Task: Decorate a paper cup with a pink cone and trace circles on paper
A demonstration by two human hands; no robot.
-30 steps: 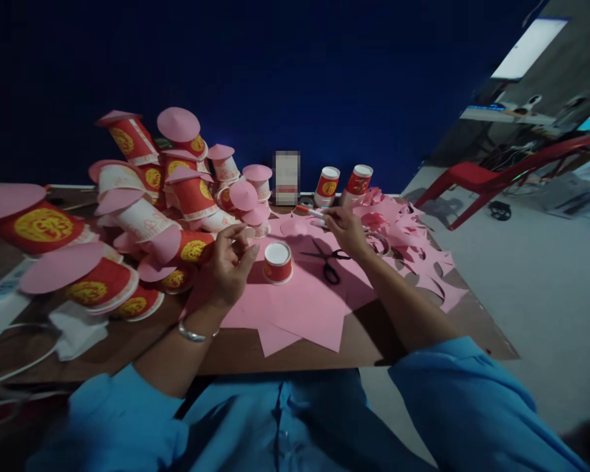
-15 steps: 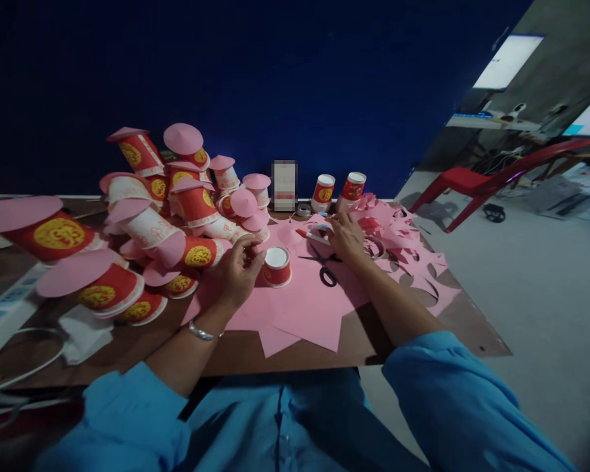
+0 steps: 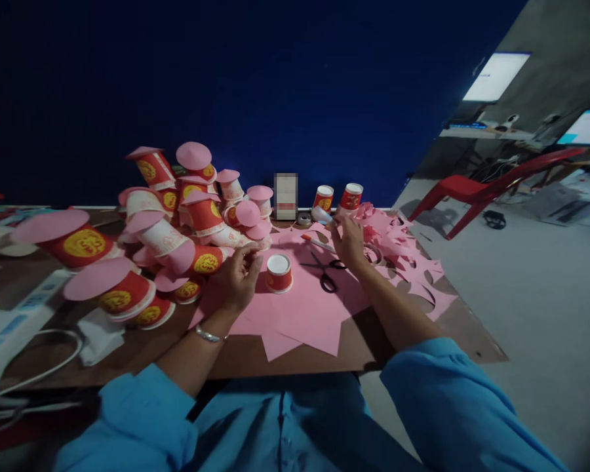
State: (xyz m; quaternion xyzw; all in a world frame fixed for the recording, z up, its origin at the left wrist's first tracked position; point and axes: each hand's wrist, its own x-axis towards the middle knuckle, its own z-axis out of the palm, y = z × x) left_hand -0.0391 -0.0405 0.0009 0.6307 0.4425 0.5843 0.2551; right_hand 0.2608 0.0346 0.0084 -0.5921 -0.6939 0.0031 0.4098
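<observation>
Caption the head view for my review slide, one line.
Left hand beside a red cup on pink paper, scissors nearby, right hand holding a small pale object.

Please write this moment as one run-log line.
left hand: beside upturned red cup, grip unclear | right hand: holding pale tube | scissors: open on pink paper | orange-tipped pen: near scissors

A bright blue shirt point(image 3: 240, 436) covers the torso, a buttoned-looking placket point(image 3: 283, 429) running down its middle. The left sleeve point(image 3: 145, 413) and right sleeve point(image 3: 452, 390) are loose and creased, both ending near the elbows. A shiny silver bracelet point(image 3: 208, 335) circles the left wrist.
</observation>
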